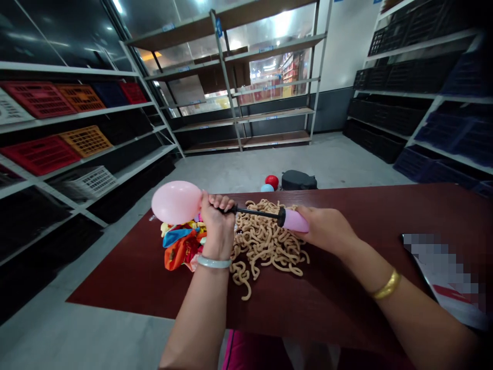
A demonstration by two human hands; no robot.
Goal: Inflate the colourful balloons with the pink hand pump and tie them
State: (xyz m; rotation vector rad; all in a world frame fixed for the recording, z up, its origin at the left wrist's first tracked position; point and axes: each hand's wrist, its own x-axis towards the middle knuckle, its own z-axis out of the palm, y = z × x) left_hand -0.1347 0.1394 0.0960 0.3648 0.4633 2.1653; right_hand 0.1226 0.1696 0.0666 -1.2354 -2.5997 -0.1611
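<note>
A pink balloon (175, 202), partly inflated, points to the left from my left hand (216, 218). My left fingers are closed round the balloon's neck and the black nozzle end of a hand pump (257, 211). The pump's black rod lies level between my hands, drawn out of the pink-purple body. My right hand (323, 226) is wrapped round that pink-purple part at the right. Below the pump lies a heap of tan, curly rope-like pieces (269, 246). Beside my left wrist is a pile of limp, colourful balloons (183, 249), partly hidden by my arm.
The dark red table (127, 277) carries a blurred-out phone-like or sheet-like item (447, 277) at the right. Beyond its far edge are a red balloon (271, 181), a light blue balloon (267, 188) and a dark stool-like object (299, 180). Shelves with crates (42, 154) stand around.
</note>
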